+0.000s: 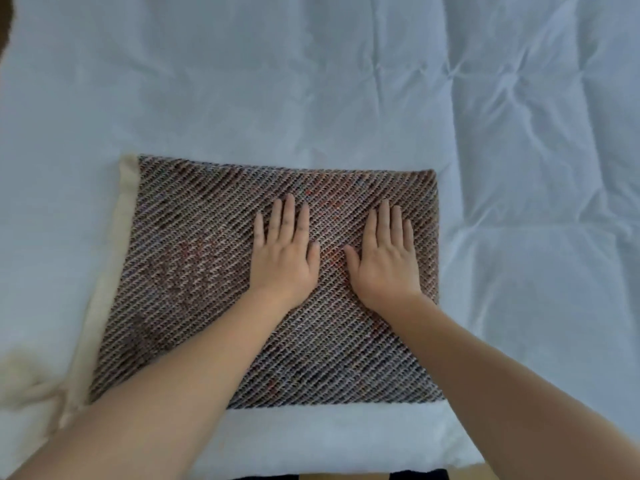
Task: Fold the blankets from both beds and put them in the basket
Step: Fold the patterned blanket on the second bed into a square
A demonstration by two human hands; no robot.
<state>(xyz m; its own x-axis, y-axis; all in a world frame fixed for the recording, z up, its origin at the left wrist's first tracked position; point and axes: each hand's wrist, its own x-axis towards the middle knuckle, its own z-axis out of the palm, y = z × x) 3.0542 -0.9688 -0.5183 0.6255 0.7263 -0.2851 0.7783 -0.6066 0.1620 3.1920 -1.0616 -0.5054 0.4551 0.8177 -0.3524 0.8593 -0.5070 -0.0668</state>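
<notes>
Left hand (284,258) and right hand (384,261) lie flat, fingers spread, on the folded blanket (207,289).

This is a bedroom in a home or lodging. A bed (346,81) fills nearly the whole view, covered by a pale, creased white sheet (519,168) that runs to the near edge of the mattress. A folded woven blanket (194,271) with a cream underside lies on it, and two bare hands press flat on the fabric, as in ordinary household bed-making.
</notes>
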